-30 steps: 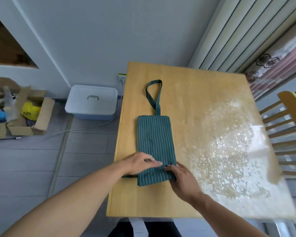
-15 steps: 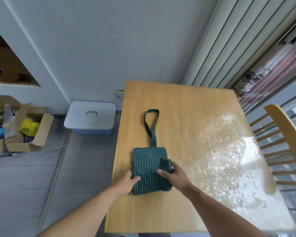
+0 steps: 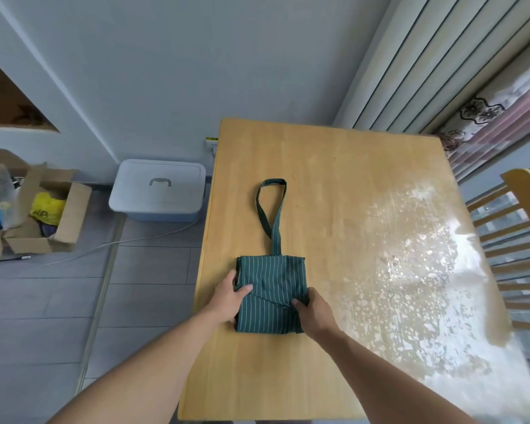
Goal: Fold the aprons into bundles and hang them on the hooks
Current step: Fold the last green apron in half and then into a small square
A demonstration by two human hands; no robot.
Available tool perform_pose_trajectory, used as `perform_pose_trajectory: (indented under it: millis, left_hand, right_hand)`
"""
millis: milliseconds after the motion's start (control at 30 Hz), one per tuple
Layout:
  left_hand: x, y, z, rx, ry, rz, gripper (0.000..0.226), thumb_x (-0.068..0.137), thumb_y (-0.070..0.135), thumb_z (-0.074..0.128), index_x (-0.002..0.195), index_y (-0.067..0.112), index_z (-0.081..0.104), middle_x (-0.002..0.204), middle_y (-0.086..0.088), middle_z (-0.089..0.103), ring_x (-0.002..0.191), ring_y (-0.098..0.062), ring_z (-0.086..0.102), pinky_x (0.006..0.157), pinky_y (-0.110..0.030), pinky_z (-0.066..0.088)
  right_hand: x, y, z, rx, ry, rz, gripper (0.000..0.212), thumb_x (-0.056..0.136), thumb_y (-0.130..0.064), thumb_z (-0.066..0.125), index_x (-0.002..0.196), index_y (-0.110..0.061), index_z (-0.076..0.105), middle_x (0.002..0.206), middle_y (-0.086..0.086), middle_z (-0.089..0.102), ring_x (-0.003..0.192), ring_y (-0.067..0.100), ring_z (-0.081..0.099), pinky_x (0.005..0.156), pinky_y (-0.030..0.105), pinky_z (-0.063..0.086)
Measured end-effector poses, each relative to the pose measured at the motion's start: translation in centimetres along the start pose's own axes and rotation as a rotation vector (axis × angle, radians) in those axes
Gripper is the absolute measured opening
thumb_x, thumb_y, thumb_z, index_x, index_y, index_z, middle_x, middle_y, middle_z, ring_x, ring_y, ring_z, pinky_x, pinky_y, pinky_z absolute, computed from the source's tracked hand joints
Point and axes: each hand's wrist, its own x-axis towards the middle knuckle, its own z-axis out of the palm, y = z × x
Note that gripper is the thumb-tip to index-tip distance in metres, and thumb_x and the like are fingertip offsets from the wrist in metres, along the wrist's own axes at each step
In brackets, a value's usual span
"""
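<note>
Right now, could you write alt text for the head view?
Two hands, left hand and right hand, grip a folded green striped apron on a wooden table; its strap loop points away from the person.

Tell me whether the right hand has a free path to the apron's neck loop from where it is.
Probably yes. The neck loop lies flat on bare table beyond the folded apron, nothing on it. But the right hand grips the bundle and must let go first.

Just one cam here, worn on the head, wide-angle, looking forward and steeply down over the bench (image 3: 334,166). It sits close above the bench's near edge, both forearms reaching in from the bottom. Left of the bench you get floor (image 3: 43,316), beyond it a wall (image 3: 196,56).
</note>
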Motion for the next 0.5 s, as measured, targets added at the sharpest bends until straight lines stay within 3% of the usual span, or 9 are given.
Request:
perform_pose_trajectory:
  millis: [67, 133, 200, 267, 333, 400, 500]
  left_hand:
    - [0.7, -0.1, 0.2, 0.045, 0.038, 0.01, 0.075, 0.099, 0.036, 0.062, 0.158, 0.01, 0.022, 0.153, -0.013, 0.044, 0.132, -0.031, 0.051, 0.099, -0.046, 0.052]
    - [0.9, -0.1, -0.3, 0.064, 0.003, 0.009, 0.065, 0.096, 0.037, 0.068, 0.147, 0.01, 0.039, 0.139, -0.011, 0.057, 0.111, -0.026, 0.065, 0.077, -0.035, 0.057]
    - [0.8, -0.4, -1.7, 0.117, -0.073, -0.002, 0.049, 0.091, 0.042, 0.072, 0.124, 0.012, 0.052, 0.113, -0.008, 0.069, 0.072, -0.017, 0.069, 0.054, -0.028, 0.053]
    - [0.7, -1.2, -3.5, 0.078, -0.145, -0.033, 0.039, 0.091, 0.039, 0.074, 0.113, 0.009, 0.062, 0.09, -0.006, 0.07, 0.059, -0.013, 0.062, 0.054, -0.027, 0.049]
    - [0.5, -2.0, -5.3, -0.01, -0.186, -0.077, 0.032, 0.095, 0.034, 0.07, 0.106, 0.004, 0.07, 0.078, -0.005, 0.062, 0.057, -0.011, 0.056, 0.057, -0.028, 0.048]
    - [0.4, -2.4, -6.5, 0.001, -0.19, -0.087, 0.024, 0.098, 0.026, 0.067, 0.1, 0.003, 0.074, 0.077, -0.005, 0.058, 0.058, -0.011, 0.055, 0.057, -0.027, 0.05]
    - [0.5, -2.3, -7.2, 0.092, -0.114, -0.083, 0.017, 0.099, 0.018, 0.063, 0.092, 0.006, 0.071, 0.084, -0.008, 0.067, 0.068, -0.017, 0.064, 0.057, -0.029, 0.054]
  right_hand:
    - [0.1, 0.0, 0.0, 0.03, 0.038, 0.021, 0.017, 0.103, -0.022, 0.055, 0.114, -0.011, 0.047, 0.099, 0.005, 0.064, 0.07, 0.011, 0.062, 0.045, 0.019, 0.048]
    - [-0.2, -0.2, -0.2, 0.023, 0.077, 0.026, 0.037, 0.098, -0.023, 0.063, 0.128, -0.013, 0.041, 0.1, 0.001, 0.066, 0.073, 0.012, 0.067, 0.051, 0.023, 0.051]
    - [-0.6, -0.1, -0.4, -0.238, 0.216, -0.069, 0.066, 0.092, -0.031, 0.07, 0.145, -0.019, 0.033, 0.126, 0.0, 0.057, 0.106, 0.017, 0.064, 0.076, 0.028, 0.054]
    - [-0.6, -0.2, -0.4, -0.587, 0.312, -0.316, 0.079, 0.092, -0.037, 0.069, 0.156, -0.024, 0.024, 0.15, 0.001, 0.041, 0.136, 0.022, 0.044, 0.11, 0.036, 0.041]
    - [-0.4, -1.1, 0.1, -0.761, 0.184, -0.559, 0.079, 0.098, -0.038, 0.062, 0.161, -0.028, 0.015, 0.165, 0.001, 0.023, 0.152, 0.023, 0.022, 0.125, 0.037, 0.016]
    - [0.1, -1.7, 0.9, -0.839, -0.004, -0.623, 0.083, 0.099, -0.042, 0.058, 0.162, -0.031, 0.005, 0.17, -0.003, 0.003, 0.157, 0.021, 0.0, 0.126, 0.037, -0.001]
    - [0.6, -1.6, 1.8, -0.894, -0.139, -0.558, 0.09, 0.096, -0.041, 0.063, 0.162, -0.034, 0.001, 0.17, -0.006, -0.008, 0.156, 0.018, -0.012, 0.127, 0.04, -0.005]
